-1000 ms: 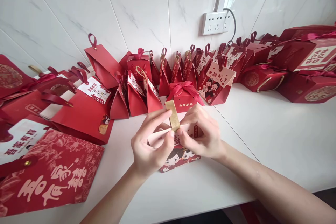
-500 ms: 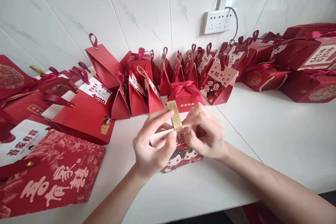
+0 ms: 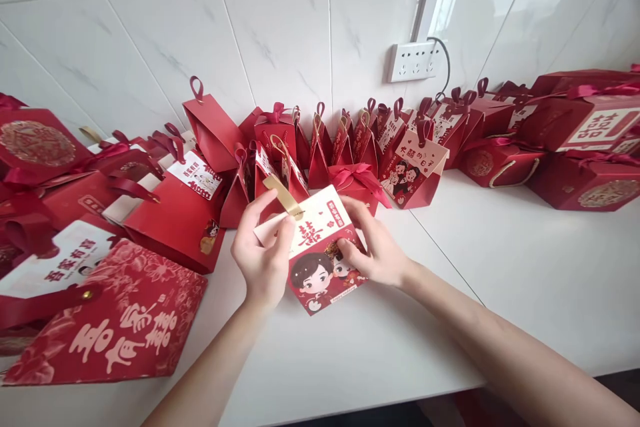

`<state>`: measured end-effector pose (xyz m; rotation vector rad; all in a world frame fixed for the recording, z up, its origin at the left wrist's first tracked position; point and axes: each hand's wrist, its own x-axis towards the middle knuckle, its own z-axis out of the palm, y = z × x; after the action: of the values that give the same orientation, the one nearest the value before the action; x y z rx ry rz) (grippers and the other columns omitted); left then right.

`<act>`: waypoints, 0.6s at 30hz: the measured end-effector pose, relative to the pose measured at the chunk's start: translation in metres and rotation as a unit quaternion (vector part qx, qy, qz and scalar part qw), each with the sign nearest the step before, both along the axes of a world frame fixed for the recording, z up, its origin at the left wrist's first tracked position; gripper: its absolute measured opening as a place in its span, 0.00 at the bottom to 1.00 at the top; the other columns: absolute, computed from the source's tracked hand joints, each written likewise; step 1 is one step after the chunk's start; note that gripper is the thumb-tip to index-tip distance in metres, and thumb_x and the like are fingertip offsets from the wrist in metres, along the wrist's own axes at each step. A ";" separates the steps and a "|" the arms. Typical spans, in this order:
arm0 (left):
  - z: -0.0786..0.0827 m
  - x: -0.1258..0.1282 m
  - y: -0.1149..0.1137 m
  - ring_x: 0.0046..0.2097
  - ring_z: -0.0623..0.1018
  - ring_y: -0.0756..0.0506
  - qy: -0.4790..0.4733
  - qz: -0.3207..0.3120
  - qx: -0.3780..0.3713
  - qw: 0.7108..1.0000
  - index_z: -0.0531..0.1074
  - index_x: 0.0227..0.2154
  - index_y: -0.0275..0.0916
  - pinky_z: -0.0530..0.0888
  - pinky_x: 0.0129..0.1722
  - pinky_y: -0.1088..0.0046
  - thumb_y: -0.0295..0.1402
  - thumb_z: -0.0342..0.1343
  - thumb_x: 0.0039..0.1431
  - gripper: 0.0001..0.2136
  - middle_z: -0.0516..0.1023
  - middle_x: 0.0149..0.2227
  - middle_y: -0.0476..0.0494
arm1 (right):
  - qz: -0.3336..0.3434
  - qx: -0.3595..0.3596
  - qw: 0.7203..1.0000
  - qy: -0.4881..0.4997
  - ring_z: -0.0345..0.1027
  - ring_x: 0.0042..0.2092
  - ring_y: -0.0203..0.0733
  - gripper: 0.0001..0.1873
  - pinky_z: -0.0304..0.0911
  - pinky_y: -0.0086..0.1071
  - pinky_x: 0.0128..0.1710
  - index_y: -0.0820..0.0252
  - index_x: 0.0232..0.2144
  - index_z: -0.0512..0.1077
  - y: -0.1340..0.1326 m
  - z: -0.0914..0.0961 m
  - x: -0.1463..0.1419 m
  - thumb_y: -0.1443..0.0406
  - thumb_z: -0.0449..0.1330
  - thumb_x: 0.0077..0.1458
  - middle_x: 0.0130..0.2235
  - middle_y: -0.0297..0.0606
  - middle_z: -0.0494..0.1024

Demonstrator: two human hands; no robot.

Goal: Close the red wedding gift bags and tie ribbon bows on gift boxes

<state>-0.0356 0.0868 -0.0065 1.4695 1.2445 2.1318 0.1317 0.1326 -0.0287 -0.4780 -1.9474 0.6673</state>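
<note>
Between my hands is a red and cream gift box (image 3: pixel 313 240) printed with two cartoon figures, tilted toward me above the front of the white table. A gold ribbon loop (image 3: pixel 283 197) sticks out of its top edge. My left hand (image 3: pixel 263 247) grips the top left corner, fingers close around the ribbon's base. My right hand (image 3: pixel 373 240) clasps the right side, thumb on the printed front and fingers behind. Just behind it, a red box with a bow (image 3: pixel 356 180) is partly covered.
Red gift boxes with ribbon loops (image 3: pixel 345 137) line the tiled wall. A large red flowered box (image 3: pixel 130 320) lies at the left. Stacked boxes with gold medallions (image 3: pixel 590 180) stand at the right. A white socket strip (image 3: pixel 416 61) is on the wall, with a dark cable.
My right hand has moved from the ribbon at the top to the box's right side. The box has tilted, showing more of its front, and my view has shifted slightly.
</note>
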 end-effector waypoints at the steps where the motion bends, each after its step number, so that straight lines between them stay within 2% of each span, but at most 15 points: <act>1: 0.000 -0.003 0.003 0.34 0.80 0.48 -0.022 -0.007 -0.022 0.999 0.73 0.47 0.41 0.78 0.32 0.76 0.36 0.63 0.54 0.17 0.80 0.37 0.46 | -0.006 -0.033 0.999 -0.024 0.72 0.42 0.47 0.21 0.70 0.43 0.41 0.63 0.52 0.61 0.001 0.001 0.000 0.64 0.55 0.56 0.43 0.46 0.75; 3: 0.001 -0.007 0.007 0.41 0.80 0.45 -0.052 -0.012 -0.045 0.998 0.72 0.48 0.41 0.78 0.37 0.74 0.39 0.62 0.54 0.18 0.80 0.43 0.43 | -0.015 -0.093 0.995 -0.043 0.73 0.42 0.48 0.17 0.71 0.42 0.40 0.63 0.47 0.66 0.000 0.003 0.000 0.61 0.55 0.56 0.43 0.47 0.77; 5: 0.001 -0.009 0.010 0.48 0.78 0.44 -0.077 -0.013 -0.046 0.996 0.70 0.49 0.41 0.77 0.41 0.73 0.41 0.59 0.56 0.19 0.78 0.49 0.41 | -0.010 -0.143 0.989 -0.032 0.74 0.42 0.48 0.17 0.71 0.42 0.40 0.62 0.46 0.68 -0.001 0.003 -0.001 0.59 0.56 0.56 0.43 0.46 0.78; 7: -0.001 -0.010 0.012 0.50 0.77 0.43 -0.100 -0.017 -0.055 0.993 0.67 0.50 0.41 0.76 0.43 0.71 0.43 0.56 0.57 0.20 0.75 0.52 0.40 | -0.008 -0.197 0.980 -0.006 0.75 0.41 0.47 0.18 0.72 0.41 0.40 0.60 0.46 0.68 -0.002 0.002 -0.003 0.57 0.57 0.57 0.44 0.44 0.78; 10: -0.007 -0.008 0.013 0.52 0.76 0.40 -0.110 -0.037 -0.117 0.986 0.62 0.52 0.40 0.75 0.45 0.65 0.48 0.54 0.56 0.25 0.74 0.53 0.37 | -0.035 -0.264 0.961 0.079 0.75 0.41 0.46 0.20 0.72 0.39 0.39 0.58 0.47 0.67 -0.002 0.001 -0.006 0.53 0.58 0.56 0.46 0.43 0.78; 14: -0.016 -0.001 0.013 0.58 0.70 0.37 -0.104 -0.124 -0.191 0.968 0.59 0.55 0.40 0.71 0.53 0.60 0.53 0.56 0.53 0.31 0.68 0.57 0.36 | -0.120 -0.273 0.929 0.217 0.73 0.44 0.47 0.21 0.72 0.39 0.42 0.57 0.43 0.67 0.002 0.005 -0.007 0.50 0.59 0.55 0.46 0.42 0.77; 18: -0.016 0.006 0.008 0.56 0.73 0.38 -0.049 -0.212 -0.221 0.951 0.55 0.58 0.41 0.70 0.55 0.59 0.51 0.59 0.52 0.35 0.70 0.55 0.36 | -0.175 -0.260 0.912 0.264 0.70 0.49 0.48 0.22 0.70 0.42 0.47 0.56 0.42 0.65 0.006 0.007 -0.006 0.47 0.57 0.55 0.48 0.43 0.74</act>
<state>-0.0294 0.0950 -0.0223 1.2746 1.1461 1.5082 0.1254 0.1382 -0.0221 -0.8488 -1.1235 0.9640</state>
